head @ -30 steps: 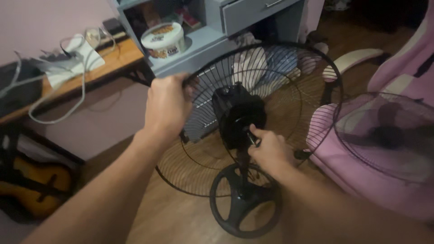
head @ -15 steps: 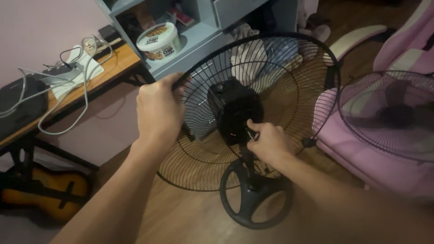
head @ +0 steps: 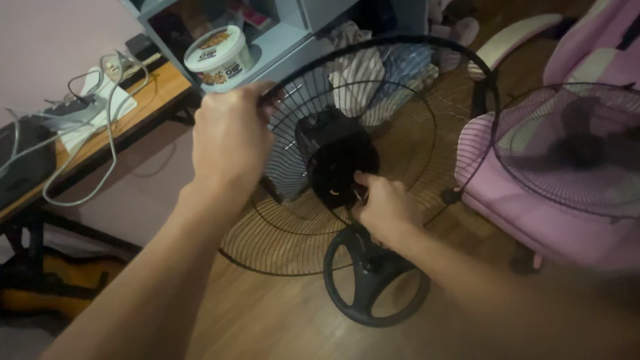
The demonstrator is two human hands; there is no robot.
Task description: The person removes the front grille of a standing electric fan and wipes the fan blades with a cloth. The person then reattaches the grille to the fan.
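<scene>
A black stand fan with its rear wire guard [head: 407, 120] stands on a round black base [head: 375, 280] on the wooden floor. My left hand [head: 230, 137] grips the guard's upper left rim. My right hand [head: 381, 208] pinches a small part at the motor shaft, in front of the black motor housing [head: 337, 157]. No blades are on the shaft.
A second wire fan guard [head: 567, 150] leans on a pink chair [head: 533, 213] at right. A wooden desk [head: 133, 107] with a power strip and cables stands at left, a white tub [head: 215, 55] on a grey shelf behind. A guitar lies on the floor at lower left.
The view has shifted, so the fan sits slightly higher and more to the left. My right hand has moved closer in on the shaft; my left keeps its grip on the rim.
</scene>
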